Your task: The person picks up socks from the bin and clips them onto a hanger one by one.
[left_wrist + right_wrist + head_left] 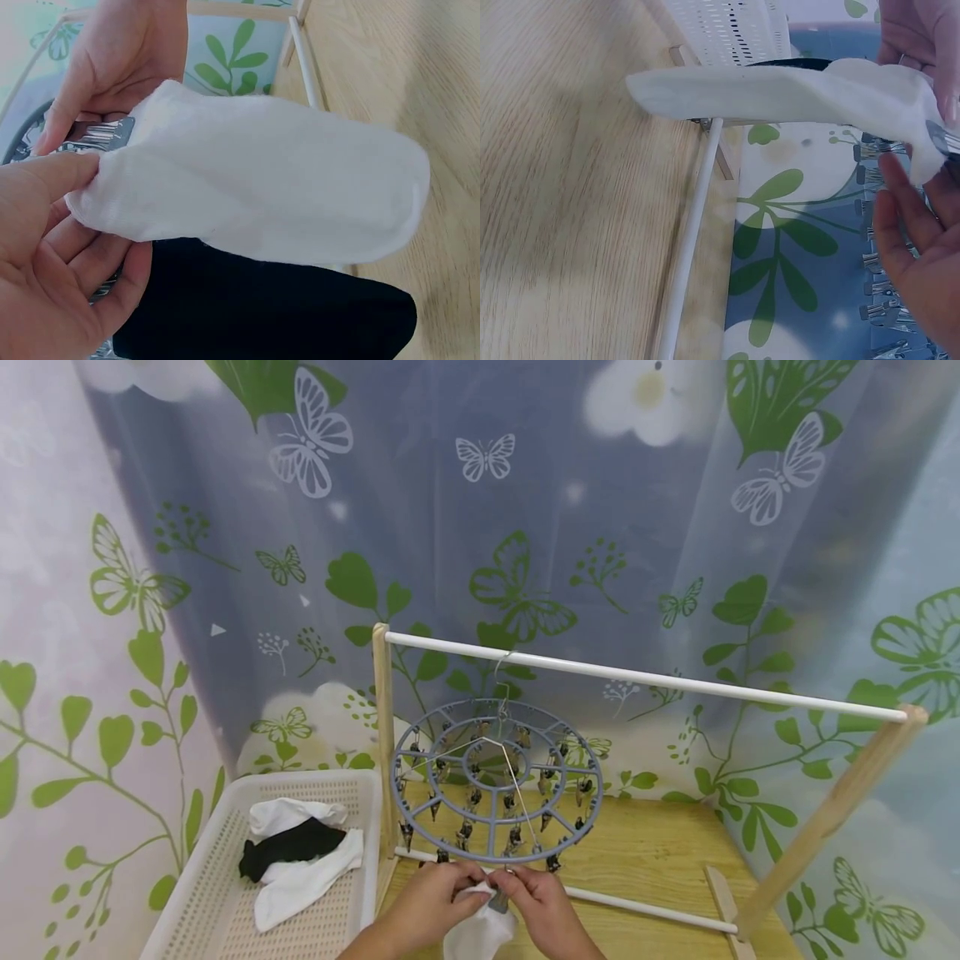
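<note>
A white sock [277,180] is held at its cuff by my left hand [431,902], thumb on top and fingers beneath in the left wrist view. My right hand [543,906] pinches a metal clip [112,135] whose grey tip overlaps the sock's cuff. The clip belongs to a round grey clip hanger [491,793], hung by its hook on the white rail just beyond both hands. A black sock [255,300] hangs beside the white one in the left wrist view; its upper end is hidden behind my left hand.
At the left stands a white perforated basket [232,860] with white socks [307,885] and a black sock [292,847] in it. The rack's top rail [645,677] runs between wooden posts, with a lower white bar [645,900] above the wooden tabletop [660,835]. A patterned curtain [420,527] hangs behind.
</note>
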Action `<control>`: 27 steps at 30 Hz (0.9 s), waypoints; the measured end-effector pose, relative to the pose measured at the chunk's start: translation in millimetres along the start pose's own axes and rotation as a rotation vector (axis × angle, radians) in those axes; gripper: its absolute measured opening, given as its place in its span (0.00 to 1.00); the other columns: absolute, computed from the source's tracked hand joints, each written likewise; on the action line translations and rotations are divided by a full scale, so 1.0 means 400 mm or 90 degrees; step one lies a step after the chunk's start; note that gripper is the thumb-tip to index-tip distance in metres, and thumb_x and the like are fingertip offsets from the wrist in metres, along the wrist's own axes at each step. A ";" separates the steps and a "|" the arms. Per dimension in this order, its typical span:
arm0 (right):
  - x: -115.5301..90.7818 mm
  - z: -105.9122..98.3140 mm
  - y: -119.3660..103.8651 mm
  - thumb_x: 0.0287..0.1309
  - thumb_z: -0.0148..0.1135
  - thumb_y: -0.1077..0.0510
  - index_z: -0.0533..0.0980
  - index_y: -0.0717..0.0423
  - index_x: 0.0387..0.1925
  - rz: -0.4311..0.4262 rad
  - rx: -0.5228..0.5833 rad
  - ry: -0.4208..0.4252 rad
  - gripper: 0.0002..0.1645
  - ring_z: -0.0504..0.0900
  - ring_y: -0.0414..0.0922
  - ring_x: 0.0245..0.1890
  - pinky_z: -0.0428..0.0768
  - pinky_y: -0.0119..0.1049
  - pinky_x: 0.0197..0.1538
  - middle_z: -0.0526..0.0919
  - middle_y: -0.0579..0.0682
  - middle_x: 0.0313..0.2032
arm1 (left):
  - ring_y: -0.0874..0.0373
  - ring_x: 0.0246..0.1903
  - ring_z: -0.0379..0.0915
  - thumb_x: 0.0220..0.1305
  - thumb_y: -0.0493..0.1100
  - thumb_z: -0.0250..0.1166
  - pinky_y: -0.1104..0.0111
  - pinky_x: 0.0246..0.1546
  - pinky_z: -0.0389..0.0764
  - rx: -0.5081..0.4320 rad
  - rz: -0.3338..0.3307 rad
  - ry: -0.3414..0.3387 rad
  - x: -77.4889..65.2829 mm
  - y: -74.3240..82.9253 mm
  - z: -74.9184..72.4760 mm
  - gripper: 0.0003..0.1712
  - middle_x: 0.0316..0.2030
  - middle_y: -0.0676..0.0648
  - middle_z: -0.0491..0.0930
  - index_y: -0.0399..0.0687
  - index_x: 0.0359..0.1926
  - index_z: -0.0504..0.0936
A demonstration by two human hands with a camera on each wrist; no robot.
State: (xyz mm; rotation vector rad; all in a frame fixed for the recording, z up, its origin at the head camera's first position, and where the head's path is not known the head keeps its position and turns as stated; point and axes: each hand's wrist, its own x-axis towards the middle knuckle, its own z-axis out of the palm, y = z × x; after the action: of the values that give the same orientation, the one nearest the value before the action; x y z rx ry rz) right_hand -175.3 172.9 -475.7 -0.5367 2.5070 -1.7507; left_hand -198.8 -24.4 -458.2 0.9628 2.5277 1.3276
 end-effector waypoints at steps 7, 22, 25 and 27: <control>0.003 -0.001 0.007 0.73 0.43 0.54 0.78 0.63 0.48 0.000 0.027 -0.032 0.20 0.79 0.53 0.49 0.79 0.42 0.49 0.82 0.63 0.47 | 0.66 0.29 0.77 0.62 0.46 0.64 0.71 0.28 0.78 -0.005 -0.008 -0.016 -0.001 -0.011 0.002 0.09 0.35 0.50 0.85 0.48 0.41 0.82; -0.001 -0.028 0.022 0.70 0.49 0.47 0.72 0.71 0.55 0.126 0.026 -0.110 0.30 0.75 0.63 0.52 0.76 0.56 0.51 0.76 0.71 0.53 | 0.59 0.35 0.80 0.63 0.44 0.64 0.67 0.35 0.82 -0.049 -0.044 -0.034 -0.016 -0.039 -0.011 0.07 0.37 0.48 0.84 0.47 0.40 0.81; -0.006 -0.034 0.022 0.68 0.51 0.44 0.75 0.66 0.53 0.153 0.009 -0.120 0.29 0.77 0.61 0.50 0.77 0.54 0.48 0.79 0.67 0.51 | 0.58 0.34 0.80 0.63 0.44 0.64 0.66 0.34 0.82 -0.047 -0.058 -0.034 -0.022 -0.039 -0.020 0.08 0.37 0.47 0.84 0.46 0.40 0.81; -0.012 -0.035 0.020 0.66 0.53 0.42 0.79 0.63 0.48 0.166 -0.013 -0.116 0.27 0.81 0.57 0.44 0.79 0.52 0.44 0.83 0.63 0.45 | 0.59 0.33 0.80 0.63 0.45 0.64 0.66 0.34 0.82 -0.046 -0.062 -0.034 -0.025 -0.041 -0.023 0.09 0.36 0.48 0.84 0.46 0.40 0.81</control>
State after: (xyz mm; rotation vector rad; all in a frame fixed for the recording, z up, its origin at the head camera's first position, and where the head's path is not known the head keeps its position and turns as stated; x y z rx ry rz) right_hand -175.8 189.4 -478.9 -0.3333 2.3496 -1.5126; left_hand -202.2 -43.4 -467.1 0.8379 2.4357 1.3382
